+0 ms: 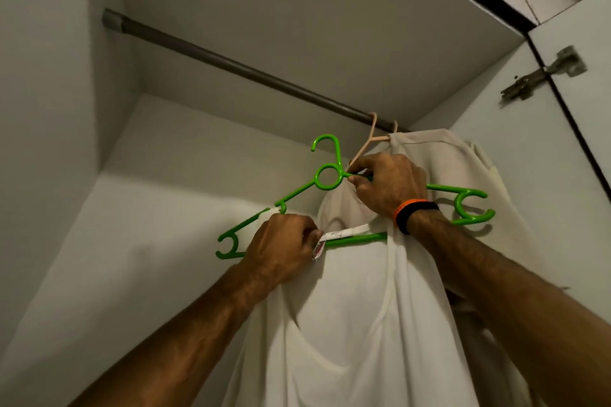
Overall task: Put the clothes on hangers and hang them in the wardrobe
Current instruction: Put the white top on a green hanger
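Both hands are gripping a bright green plastic hanger below the grey wardrobe rail. The left hand is clutching the white cotton garment at its collar, and the right hand is pinching the hanger's neck.

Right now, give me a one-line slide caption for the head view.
Both hands, left hand and right hand, fit a white garment onto a green plastic hanger below the brown wardrobe rail.

Bright green hanger, white garment, cream garment on pale pink hanger, grey-brown rail, orange-and-black wristband
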